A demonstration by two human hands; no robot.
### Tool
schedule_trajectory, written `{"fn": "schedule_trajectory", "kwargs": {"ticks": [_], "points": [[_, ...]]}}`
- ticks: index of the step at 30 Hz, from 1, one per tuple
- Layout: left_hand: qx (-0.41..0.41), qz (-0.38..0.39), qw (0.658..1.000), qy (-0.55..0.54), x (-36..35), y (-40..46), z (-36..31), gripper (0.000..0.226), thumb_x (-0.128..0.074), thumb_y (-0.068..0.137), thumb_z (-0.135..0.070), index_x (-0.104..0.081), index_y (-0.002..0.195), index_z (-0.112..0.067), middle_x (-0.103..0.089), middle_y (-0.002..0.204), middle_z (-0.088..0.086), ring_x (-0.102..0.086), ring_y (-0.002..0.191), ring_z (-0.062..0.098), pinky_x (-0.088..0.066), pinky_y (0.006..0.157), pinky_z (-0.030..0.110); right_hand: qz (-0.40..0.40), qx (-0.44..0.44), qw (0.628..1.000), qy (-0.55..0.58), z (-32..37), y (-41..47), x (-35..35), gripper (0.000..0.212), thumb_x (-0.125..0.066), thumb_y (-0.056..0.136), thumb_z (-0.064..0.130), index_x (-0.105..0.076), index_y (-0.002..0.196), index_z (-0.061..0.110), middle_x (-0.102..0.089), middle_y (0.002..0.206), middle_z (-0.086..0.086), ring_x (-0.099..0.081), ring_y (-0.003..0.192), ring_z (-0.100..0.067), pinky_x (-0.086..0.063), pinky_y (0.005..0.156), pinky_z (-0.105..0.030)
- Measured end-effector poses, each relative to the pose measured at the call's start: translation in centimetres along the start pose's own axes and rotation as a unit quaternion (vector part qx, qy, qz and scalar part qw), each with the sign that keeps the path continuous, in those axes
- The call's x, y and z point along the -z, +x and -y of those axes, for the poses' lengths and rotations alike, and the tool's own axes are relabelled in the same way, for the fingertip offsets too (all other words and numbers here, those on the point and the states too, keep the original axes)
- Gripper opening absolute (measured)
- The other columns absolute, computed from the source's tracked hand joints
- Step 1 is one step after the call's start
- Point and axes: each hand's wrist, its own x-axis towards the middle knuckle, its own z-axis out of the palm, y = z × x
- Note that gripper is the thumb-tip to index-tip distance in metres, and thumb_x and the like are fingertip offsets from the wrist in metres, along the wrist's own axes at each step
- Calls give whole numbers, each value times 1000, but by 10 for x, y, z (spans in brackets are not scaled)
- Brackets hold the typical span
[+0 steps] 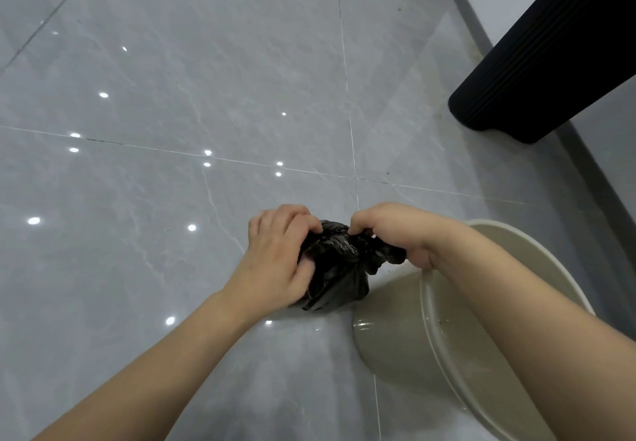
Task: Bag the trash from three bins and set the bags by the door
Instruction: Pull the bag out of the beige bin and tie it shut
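Note:
A small black trash bag [339,268] hangs just above the grey tiled floor, its top bunched into twisted ends. My left hand [278,254] grips the bag's left side with curled fingers. My right hand [392,230] pinches the twisted right end of the bag's neck. Right beside and below the bag stands a beige round bin [406,334], partly hidden by my right forearm; its inside shows no liner.
Glossy grey floor tiles [172,130] with light reflections spread to the left and ahead. A black ribbed upright object [537,62] stands at the upper right against a white wall with a grey skirting [592,179].

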Motion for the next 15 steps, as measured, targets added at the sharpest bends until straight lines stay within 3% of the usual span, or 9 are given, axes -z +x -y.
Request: {"fn": "schedule_trajectory", "kwargs": {"ticks": [4, 6, 8, 10, 12, 14, 15], "points": [[28, -20, 999, -33, -2, -8, -16, 39, -58, 76, -43, -57, 111, -24, -45, 114, -7, -39, 106, 13, -23, 97, 28, -18, -1, 1000, 7, -1, 3, -1, 15, -51, 86, 17, -54, 73, 11, -47, 62, -4, -34, 34, -12, -23, 34, -17], [56, -42, 996, -52, -4, -5, -22, 24, -53, 84, -42, -63, 97, -25, -50, 104, -12, -41, 101, 13, -26, 93, 26, -23, 7, 1000, 4, -1, 5, -1, 15, -49, 87, 17, -53, 74, 11, -42, 60, -4, -29, 34, -12, -22, 36, -20], [133, -47, 978, -151, -1, 2, -27, 16, -51, 89, -31, -62, 85, -20, -55, 90, -13, -47, 93, 12, -34, 87, 24, -38, 27, 999, -8, -1, 8, 0, 14, -46, 87, 18, -54, 78, 10, -39, 58, -5, -28, 39, -15, -20, 37, -20], [275, -45, 892, -357, 7, 13, -32, 19, -51, 92, -16, -57, 75, -11, -56, 73, -6, -52, 72, 12, -42, 68, 23, -71, 62, 995, -34, -3, 12, 2, 19, -43, 89, 18, -58, 79, 10, -43, 59, -3, -34, 46, -17, -25, 38, -19], [379, -47, 796, -470, 13, 20, -27, 24, -45, 93, -11, -56, 72, -9, -54, 66, 1, -49, 59, 13, -40, 57, 26, -114, 113, 983, -87, -5, 16, 4, 27, -43, 92, 22, -60, 81, 5, -47, 59, 2, -42, 53, -16, -33, 48, -24], [418, -20, 745, -519, 16, 21, -17, 24, -40, 93, -16, -57, 80, -7, -53, 68, 7, -46, 54, 16, -37, 56, 30, -150, 163, 960, -169, -7, 18, 5, 38, -41, 96, 33, -56, 80, 3, -50, 64, 1, -46, 59, -18, -37, 56, -31], [423, -5, 736, -529, 18, 20, -13, 24, -38, 93, -18, -56, 83, -6, -51, 68, 9, -43, 51, 17, -36, 56, 32, -161, 182, 947, -210, -8, 20, 6, 41, -39, 98, 37, -52, 76, 5, -51, 67, 1, -46, 62, -19, -37, 59, -33]]}}
